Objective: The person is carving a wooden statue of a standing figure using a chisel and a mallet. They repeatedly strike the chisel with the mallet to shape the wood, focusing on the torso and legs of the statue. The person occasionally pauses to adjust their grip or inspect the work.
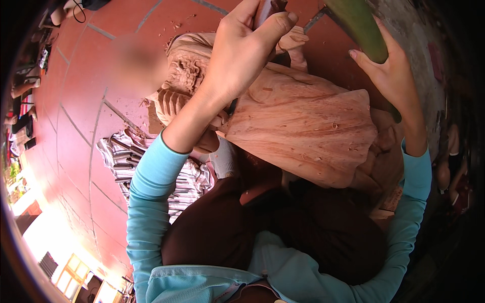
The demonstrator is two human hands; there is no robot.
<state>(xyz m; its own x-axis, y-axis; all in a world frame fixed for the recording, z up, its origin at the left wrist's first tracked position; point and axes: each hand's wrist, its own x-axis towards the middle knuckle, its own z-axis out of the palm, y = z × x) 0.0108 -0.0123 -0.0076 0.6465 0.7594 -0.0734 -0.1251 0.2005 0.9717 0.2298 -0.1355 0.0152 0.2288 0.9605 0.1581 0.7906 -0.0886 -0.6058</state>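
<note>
A reddish-brown carved wooden figure lies across in front of my lap, with a curly carved part at its left end and long robe folds to the right. Above it, my left hand is closed around the dark brown handle of a tool; its working end is hidden. Over to the right, my right hand grips a green club-shaped mallet. The mallet's thick head runs up past the frame's top edge, and its thin end shows below my palm. The two tools are apart.
On the red tiled floor, a striped cloth left of my legs bears several dark-handled carving tools. Wood chips are scattered about. People's limbs show at the far left and right edges. A blurred patch covers part of the floor beside the figure.
</note>
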